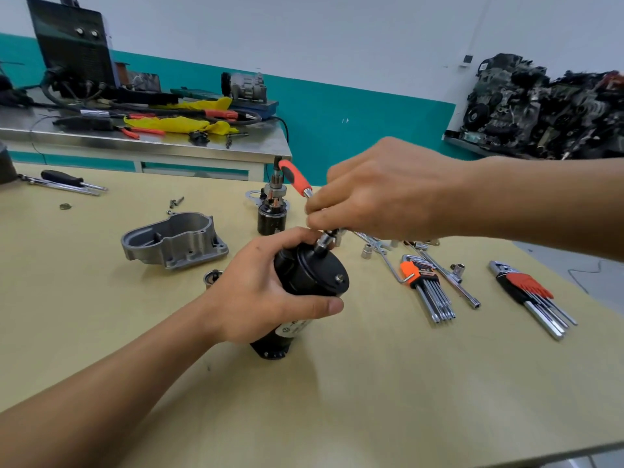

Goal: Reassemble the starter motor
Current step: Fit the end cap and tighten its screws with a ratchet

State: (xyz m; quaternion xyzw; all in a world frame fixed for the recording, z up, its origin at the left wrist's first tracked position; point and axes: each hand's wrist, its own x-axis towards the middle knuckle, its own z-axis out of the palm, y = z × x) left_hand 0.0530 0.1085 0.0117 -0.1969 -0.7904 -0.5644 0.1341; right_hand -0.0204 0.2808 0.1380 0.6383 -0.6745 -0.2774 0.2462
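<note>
My left hand (266,288) grips the black cylindrical motor body (312,275), which stands tilted on the table (337,400). My right hand (381,190) holds a ratchet wrench with an orange-and-black handle (295,177). Its chrome socket (325,243) sits on a bolt at the far edge of the motor's black end cap. A second bolt head (339,278) shows on the cap's near right edge. The grey aluminium nose housing (175,239) lies to the left. The solenoid with the pinion assembly (273,211) stands upright behind the motor.
Two hex key sets (429,288) (533,298), loose sockets (366,252) and an extension bar (449,278) lie to the right. Screws (176,202) and screwdrivers (67,182) lie at the back left. A steel bench (135,136) with tools stands behind; engine parts (547,106) are piled at the far right.
</note>
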